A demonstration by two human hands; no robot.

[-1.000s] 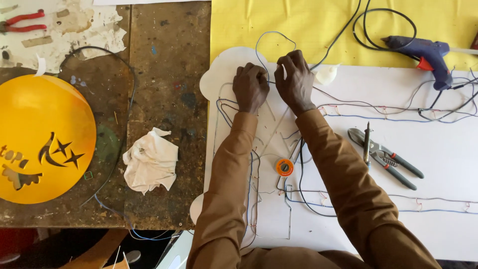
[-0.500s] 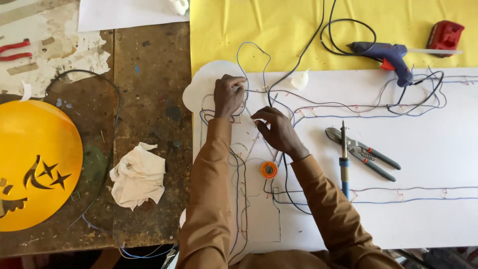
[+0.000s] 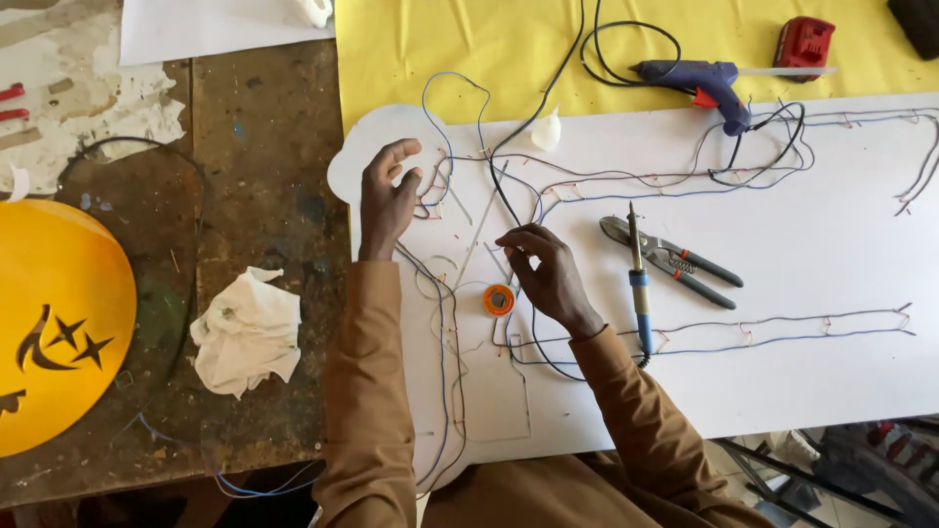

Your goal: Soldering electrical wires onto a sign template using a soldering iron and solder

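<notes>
A large white cut-out board lies on the bench, strung with thin blue and red wires. My left hand rests on the board's upper left lobe, fingers pressing the wires there. My right hand sits mid-board with fingertips pinched on a thin wire just above a small orange solder spool. A blue-handled soldering iron and grey pliers lie just to the right of my right hand.
A blue glue gun and a red box lie on yellow paper at the back. On the worn wooden bench to the left are a crumpled white cloth and an orange disc with cut-out stars.
My right hand has come down from the board's top edge to the middle by the solder spool. My left hand stayed on the upper left lobe. The view shifted left.
</notes>
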